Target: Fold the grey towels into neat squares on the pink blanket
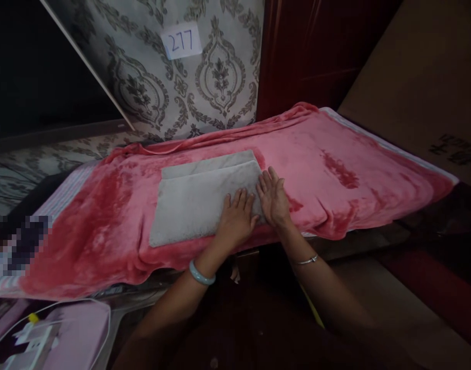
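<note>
A folded grey towel (196, 198) lies flat on a pink fleece blanket (335, 169) that covers a table. My left hand (237, 218) rests palm down on the towel's near right corner, fingers stretched out, a pale green bangle on its wrist. My right hand (272, 198) lies flat at the towel's right edge, fingers together and extended, touching both towel and blanket, a thin silver bracelet on its wrist. Neither hand holds anything.
A patterned grey panel with a paper label reading 277 (181, 40) leans behind the table. A cardboard box (424, 87) stands at the right, dark red wood (308, 51) behind. A pink object with white cable (73, 334) sits at lower left.
</note>
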The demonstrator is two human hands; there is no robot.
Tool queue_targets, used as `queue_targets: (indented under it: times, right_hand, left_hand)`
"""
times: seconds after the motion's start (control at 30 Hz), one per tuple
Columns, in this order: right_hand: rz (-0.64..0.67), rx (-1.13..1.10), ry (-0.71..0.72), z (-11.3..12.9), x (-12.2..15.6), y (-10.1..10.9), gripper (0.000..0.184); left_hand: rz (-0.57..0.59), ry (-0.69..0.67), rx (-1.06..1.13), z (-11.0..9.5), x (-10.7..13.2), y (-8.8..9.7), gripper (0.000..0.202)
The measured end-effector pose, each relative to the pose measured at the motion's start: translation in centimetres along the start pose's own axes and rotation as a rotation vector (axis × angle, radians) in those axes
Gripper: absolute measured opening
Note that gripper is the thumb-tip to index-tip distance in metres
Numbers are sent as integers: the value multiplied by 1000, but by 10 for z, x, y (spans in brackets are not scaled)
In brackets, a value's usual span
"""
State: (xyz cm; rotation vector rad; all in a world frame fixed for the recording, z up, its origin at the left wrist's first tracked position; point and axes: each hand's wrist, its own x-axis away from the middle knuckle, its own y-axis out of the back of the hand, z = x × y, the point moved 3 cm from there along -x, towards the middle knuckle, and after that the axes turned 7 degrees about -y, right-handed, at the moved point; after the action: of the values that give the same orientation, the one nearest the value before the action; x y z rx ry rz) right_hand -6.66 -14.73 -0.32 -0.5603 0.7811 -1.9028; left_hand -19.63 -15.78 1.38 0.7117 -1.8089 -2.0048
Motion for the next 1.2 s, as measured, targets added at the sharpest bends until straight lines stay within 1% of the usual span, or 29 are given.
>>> queue_targets:
  times: [0.1,0.17,0.27,0.37,0.5,0.6,0.67,0.77,0.87,0.93,0.97,1.03,1.1,1.2]
  right_hand:
    - [-5,14,-12,0,1,0,61]
    - [10,143,14,0,0,2,67]
    - [69,430,72,-1,-3,7,78]
    - [125,588,93,-3,-7,12,87]
    - [153,585,112,-4,-9,16,88]
    - [136,501,105,-6,-8,17,88]
    - [121,461,102,-7,-8,16,89]
    - [122,511,105,-8,-8,16,88]
    - [128,557,76,-4,-11,13,86]
    - [138,594,69,1,-17,6,84]
    - [147,646,89,4,-22,0,83]
    - [172,831,175,8,-36,-17,78]
    - [202,1088,263,7,-55,-39,72]
    - [220,1512,303,-4,-85,-67,66]
  left_hand:
    - [16,34,16,7,5,3,64]
    - [21,80,24,16,11,4,64]
    - [27,186,15,39,31,5,63]
    - [29,303,-19,69,59,10,63]
    - [44,453,-76,108,99,19,63]
    - [55,546,-56,132,124,20,64]
    - [49,573,-16,144,136,19,64]
    - [22,592,8,155,144,20,62]
    - [5,603,-20,161,138,28,56]
    - [-6,570,-24,163,123,37,53]
    - [-4,538,-14,162,112,41,53]
    - [18,447,29,160,83,46,54]
    - [62,346,79,159,49,49,57]
    - [110,245,128,162,-1,46,61]
